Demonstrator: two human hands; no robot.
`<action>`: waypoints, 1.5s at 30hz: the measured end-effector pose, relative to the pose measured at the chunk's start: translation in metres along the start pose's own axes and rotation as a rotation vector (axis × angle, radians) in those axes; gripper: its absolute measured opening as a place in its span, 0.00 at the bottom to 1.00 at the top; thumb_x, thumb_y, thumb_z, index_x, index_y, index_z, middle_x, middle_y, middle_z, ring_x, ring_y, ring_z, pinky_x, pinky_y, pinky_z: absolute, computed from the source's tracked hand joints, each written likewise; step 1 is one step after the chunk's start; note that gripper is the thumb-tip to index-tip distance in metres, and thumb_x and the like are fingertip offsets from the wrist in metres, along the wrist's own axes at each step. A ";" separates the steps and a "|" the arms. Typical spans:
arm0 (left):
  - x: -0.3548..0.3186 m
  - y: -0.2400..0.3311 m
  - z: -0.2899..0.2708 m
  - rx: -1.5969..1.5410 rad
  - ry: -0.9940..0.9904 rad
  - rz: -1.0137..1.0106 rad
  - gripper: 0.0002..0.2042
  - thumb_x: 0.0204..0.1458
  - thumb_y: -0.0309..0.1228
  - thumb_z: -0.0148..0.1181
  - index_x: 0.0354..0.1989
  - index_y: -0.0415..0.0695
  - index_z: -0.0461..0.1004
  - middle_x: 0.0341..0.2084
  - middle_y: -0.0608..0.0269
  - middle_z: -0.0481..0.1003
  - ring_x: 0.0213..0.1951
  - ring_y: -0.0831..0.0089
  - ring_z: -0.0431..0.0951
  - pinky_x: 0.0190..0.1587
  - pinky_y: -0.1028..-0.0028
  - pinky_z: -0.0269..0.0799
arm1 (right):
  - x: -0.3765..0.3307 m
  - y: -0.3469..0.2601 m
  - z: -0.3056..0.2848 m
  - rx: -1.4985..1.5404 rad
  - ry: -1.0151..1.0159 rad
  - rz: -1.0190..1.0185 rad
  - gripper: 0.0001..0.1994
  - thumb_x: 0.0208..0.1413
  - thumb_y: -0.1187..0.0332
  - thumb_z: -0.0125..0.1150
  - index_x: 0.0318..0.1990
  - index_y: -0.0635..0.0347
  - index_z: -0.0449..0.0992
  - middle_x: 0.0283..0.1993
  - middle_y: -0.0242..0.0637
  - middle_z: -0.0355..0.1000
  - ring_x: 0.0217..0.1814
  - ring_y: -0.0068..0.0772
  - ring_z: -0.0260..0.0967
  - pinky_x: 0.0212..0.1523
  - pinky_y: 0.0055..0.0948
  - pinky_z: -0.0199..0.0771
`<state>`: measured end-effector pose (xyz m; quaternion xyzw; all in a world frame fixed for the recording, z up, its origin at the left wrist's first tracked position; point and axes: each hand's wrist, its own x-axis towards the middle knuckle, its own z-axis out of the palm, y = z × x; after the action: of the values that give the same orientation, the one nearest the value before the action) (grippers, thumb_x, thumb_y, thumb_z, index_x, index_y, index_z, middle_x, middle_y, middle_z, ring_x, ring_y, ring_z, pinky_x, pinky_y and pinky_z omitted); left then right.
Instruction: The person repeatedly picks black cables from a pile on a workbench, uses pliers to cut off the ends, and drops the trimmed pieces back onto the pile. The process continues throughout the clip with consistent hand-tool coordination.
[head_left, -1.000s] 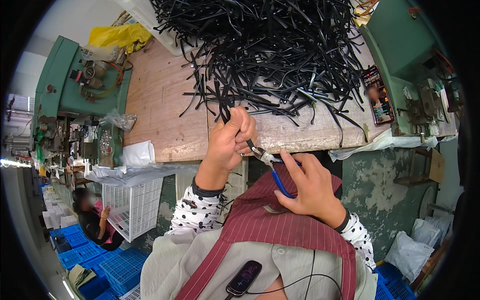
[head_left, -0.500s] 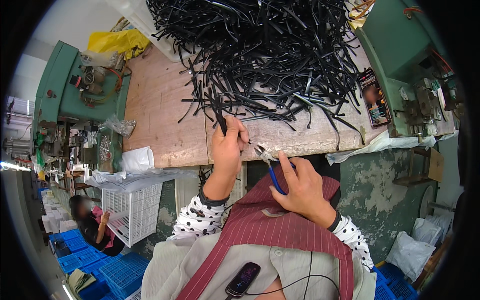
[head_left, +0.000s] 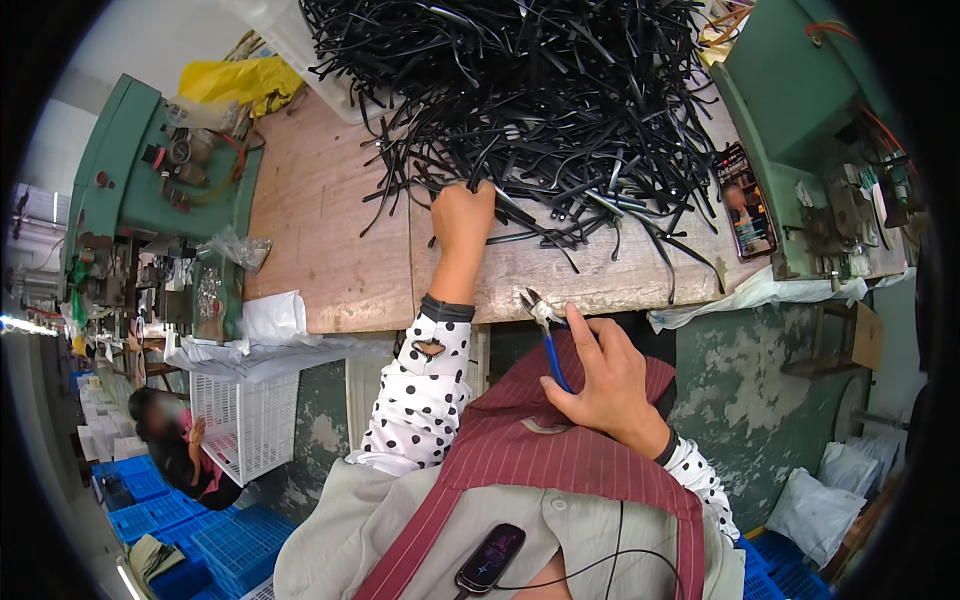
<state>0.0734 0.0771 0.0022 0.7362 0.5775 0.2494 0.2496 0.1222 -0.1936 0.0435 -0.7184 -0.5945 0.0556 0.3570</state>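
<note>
Black strips [head_left: 570,110] lie tangled on the counter [head_left: 330,230]; the left hand [head_left: 463,222] is at their near edge, fingertips hidden, so I cannot tell whether it grips any. The right hand [head_left: 610,375] holds blue-handled cutters [head_left: 549,343], blades parted, by the counter's front edge. Best draw strips singly, leftward, over bare wood.

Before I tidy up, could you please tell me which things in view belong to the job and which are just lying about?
Apparently part of the job:
blue-handled cutters, in the right hand
pile of black strips, left hand at its edge

Apparently just lying about:
yellow plastic, upper left
pale sacks, lower right
</note>
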 end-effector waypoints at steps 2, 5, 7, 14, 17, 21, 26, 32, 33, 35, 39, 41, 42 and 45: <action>0.002 -0.005 -0.002 -0.027 0.043 0.006 0.18 0.51 0.42 0.60 0.30 0.36 0.81 0.29 0.39 0.79 0.35 0.38 0.80 0.41 0.52 0.76 | 0.000 0.001 0.000 0.008 -0.001 -0.008 0.47 0.35 0.61 0.77 0.68 0.60 0.64 0.42 0.44 0.68 0.39 0.44 0.68 0.36 0.38 0.73; -0.007 -0.010 -0.028 -0.208 0.168 0.125 0.12 0.58 0.37 0.58 0.37 0.40 0.81 0.28 0.52 0.81 0.29 0.58 0.79 0.34 0.62 0.74 | -0.002 0.003 -0.001 0.004 0.010 -0.005 0.46 0.35 0.61 0.77 0.68 0.60 0.65 0.43 0.44 0.68 0.40 0.44 0.68 0.36 0.38 0.74; -0.027 -0.011 -0.040 -0.478 0.195 0.170 0.08 0.61 0.32 0.57 0.40 0.42 0.80 0.27 0.62 0.81 0.26 0.72 0.77 0.32 0.71 0.72 | -0.003 0.006 0.001 0.002 0.004 0.008 0.46 0.35 0.61 0.77 0.68 0.60 0.65 0.43 0.44 0.68 0.40 0.45 0.69 0.37 0.38 0.74; -0.070 -0.075 -0.031 -0.356 -0.044 0.452 0.12 0.57 0.19 0.57 0.49 0.39 0.77 0.36 0.61 0.82 0.31 0.78 0.78 0.37 0.75 0.74 | 0.000 0.005 0.003 0.010 0.000 -0.004 0.47 0.35 0.60 0.77 0.68 0.60 0.65 0.44 0.44 0.68 0.41 0.45 0.69 0.38 0.38 0.74; -0.073 -0.049 -0.055 -0.758 -0.242 0.005 0.10 0.65 0.27 0.55 0.51 0.40 0.77 0.32 0.61 0.81 0.19 0.81 0.69 0.25 0.78 0.67 | 0.001 0.003 0.001 0.021 -0.006 -0.009 0.47 0.36 0.60 0.77 0.68 0.60 0.64 0.44 0.45 0.68 0.41 0.45 0.69 0.38 0.39 0.74; -0.075 -0.012 -0.086 -1.355 -0.477 -0.190 0.11 0.68 0.34 0.52 0.54 0.44 0.71 0.26 0.66 0.73 0.17 0.85 0.59 0.21 0.82 0.57 | 0.009 -0.003 -0.006 0.061 -0.018 -0.029 0.46 0.35 0.61 0.77 0.68 0.59 0.65 0.44 0.45 0.68 0.42 0.46 0.70 0.39 0.39 0.74; -0.087 0.000 -0.098 -1.446 -0.577 -0.094 0.13 0.68 0.44 0.51 0.42 0.45 0.67 0.24 0.67 0.67 0.16 0.85 0.57 0.19 0.82 0.56 | 0.019 -0.012 -0.010 0.119 -0.020 -0.073 0.47 0.35 0.61 0.77 0.68 0.60 0.64 0.44 0.46 0.69 0.42 0.46 0.70 0.40 0.39 0.74; -0.101 0.007 -0.092 -1.374 -0.447 0.171 0.15 0.68 0.47 0.47 0.38 0.48 0.63 0.23 0.67 0.63 0.15 0.85 0.54 0.19 0.82 0.55 | 0.019 -0.016 -0.011 0.221 -0.073 -0.036 0.47 0.35 0.61 0.77 0.68 0.60 0.65 0.44 0.44 0.69 0.41 0.44 0.71 0.40 0.38 0.74; -0.101 0.007 -0.092 -1.368 -0.443 0.175 0.16 0.68 0.48 0.47 0.37 0.48 0.62 0.23 0.68 0.63 0.15 0.85 0.54 0.19 0.82 0.54 | 0.018 -0.015 -0.011 0.253 -0.085 -0.026 0.47 0.35 0.60 0.77 0.68 0.60 0.65 0.44 0.44 0.69 0.40 0.44 0.71 0.40 0.37 0.74; -0.103 0.006 -0.090 -1.358 -0.411 0.235 0.16 0.68 0.48 0.47 0.37 0.48 0.62 0.23 0.68 0.63 0.15 0.85 0.54 0.19 0.82 0.54 | 0.018 -0.015 -0.011 0.293 -0.098 -0.010 0.47 0.35 0.61 0.77 0.68 0.62 0.65 0.43 0.45 0.69 0.40 0.44 0.71 0.40 0.36 0.74; -0.108 0.008 -0.087 -1.332 -0.331 0.333 0.16 0.67 0.48 0.48 0.38 0.47 0.62 0.23 0.67 0.63 0.15 0.84 0.54 0.18 0.82 0.53 | 0.017 -0.017 -0.011 0.272 -0.088 -0.005 0.47 0.35 0.61 0.76 0.68 0.64 0.65 0.42 0.46 0.71 0.39 0.44 0.71 0.41 0.35 0.73; -0.108 0.006 -0.086 -1.335 -0.315 0.369 0.16 0.67 0.48 0.48 0.38 0.47 0.62 0.23 0.67 0.63 0.15 0.84 0.55 0.18 0.82 0.53 | 0.017 -0.017 -0.011 0.249 -0.071 -0.007 0.47 0.35 0.60 0.76 0.68 0.63 0.65 0.42 0.45 0.70 0.40 0.44 0.71 0.40 0.36 0.73; -0.108 0.007 -0.086 -1.337 -0.319 0.362 0.16 0.67 0.48 0.48 0.38 0.47 0.62 0.23 0.66 0.63 0.15 0.84 0.55 0.18 0.82 0.53 | 0.017 -0.017 -0.011 0.244 -0.061 -0.007 0.47 0.35 0.60 0.77 0.68 0.62 0.65 0.42 0.44 0.69 0.40 0.44 0.71 0.40 0.36 0.73; -0.109 0.007 -0.087 -1.355 -0.330 0.341 0.16 0.67 0.47 0.50 0.38 0.46 0.62 0.23 0.66 0.64 0.17 0.83 0.56 0.19 0.82 0.54 | 0.018 -0.017 -0.010 0.255 -0.060 -0.009 0.47 0.34 0.60 0.77 0.68 0.61 0.65 0.42 0.43 0.69 0.40 0.44 0.71 0.39 0.37 0.73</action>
<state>-0.0012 -0.0239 0.0630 0.5275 0.1275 0.4739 0.6934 0.1185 -0.1811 0.0668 -0.6626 -0.5961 0.1508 0.4278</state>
